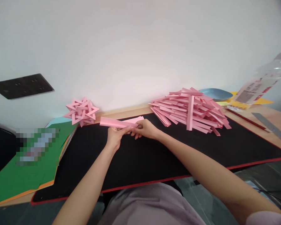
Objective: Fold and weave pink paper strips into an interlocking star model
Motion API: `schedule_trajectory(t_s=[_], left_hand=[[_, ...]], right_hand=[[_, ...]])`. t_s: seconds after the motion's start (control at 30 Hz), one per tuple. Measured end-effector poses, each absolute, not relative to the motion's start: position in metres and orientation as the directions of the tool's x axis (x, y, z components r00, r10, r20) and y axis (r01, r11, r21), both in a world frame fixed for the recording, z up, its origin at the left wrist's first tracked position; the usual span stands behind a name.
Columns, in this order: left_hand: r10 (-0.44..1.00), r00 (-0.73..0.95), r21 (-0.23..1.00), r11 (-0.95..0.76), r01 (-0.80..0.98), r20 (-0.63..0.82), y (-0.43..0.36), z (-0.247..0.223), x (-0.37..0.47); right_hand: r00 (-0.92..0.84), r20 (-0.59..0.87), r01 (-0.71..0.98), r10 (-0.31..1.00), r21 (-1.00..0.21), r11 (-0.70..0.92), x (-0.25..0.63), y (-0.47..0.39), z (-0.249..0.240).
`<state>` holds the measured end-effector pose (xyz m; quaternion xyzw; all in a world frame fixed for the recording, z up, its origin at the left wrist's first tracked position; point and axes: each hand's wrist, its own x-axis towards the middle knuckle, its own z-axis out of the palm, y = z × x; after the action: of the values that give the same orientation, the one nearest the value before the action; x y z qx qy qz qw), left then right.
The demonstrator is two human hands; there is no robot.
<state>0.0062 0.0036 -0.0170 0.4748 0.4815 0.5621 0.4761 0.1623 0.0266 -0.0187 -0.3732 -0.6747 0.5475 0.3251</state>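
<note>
A pink paper strip (112,122) with a lengthwise crease is held above the black mat (140,159). My left hand (115,136) pinches its lower edge near the middle. Close beside it, my right hand (146,128) grips the strip's right part between thumb and fingers. The fingertips of both hands nearly meet, and they hide part of the paper. To the right lies a big heap of folded pink strips (178,107). Left of my hands stands a star-shaped model of interlocked pink paper (81,111).
Green and orange paper sheets (44,175) lie at the left edge. Behind the heap sits a blue dish (217,93); a clear plastic bottle (260,84) leans nearby. A dark red pencil (246,119) and a metal ruler (272,128) rest on the right. A wall (140,56) closes off the back.
</note>
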Motion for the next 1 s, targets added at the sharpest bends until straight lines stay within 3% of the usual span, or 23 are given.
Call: schedule_trajectory(t_s=[0.3, 0.6, 0.8, 1.0], left_hand=[[0.989, -0.123, 0.980, -0.108, -0.170, 0.087, 0.002, -0.011, 0.009], [0.978, -0.193, 0.982, -0.105, -0.154, 0.074, 0.005, -0.014, 0.005], [0.998, -0.049, 0.990, -0.036, -0.137, 0.030, 0.002, -0.011, 0.007], [0.979, -0.201, 0.945, -0.101, -0.312, 0.038, 0.007, -0.005, 0.004]], right_hand=[[-0.525, 0.082, 0.070, 0.847, -0.988, 0.139, 0.160, 0.027, -0.020], [-0.534, 0.132, -0.031, 0.835, -0.990, 0.137, 0.162, 0.025, -0.015], [-0.419, 0.153, -0.049, 0.895, -0.988, 0.145, 0.164, 0.032, -0.021], [-0.273, 0.168, -0.041, 0.947, -0.986, 0.163, 0.167, 0.041, -0.026]])
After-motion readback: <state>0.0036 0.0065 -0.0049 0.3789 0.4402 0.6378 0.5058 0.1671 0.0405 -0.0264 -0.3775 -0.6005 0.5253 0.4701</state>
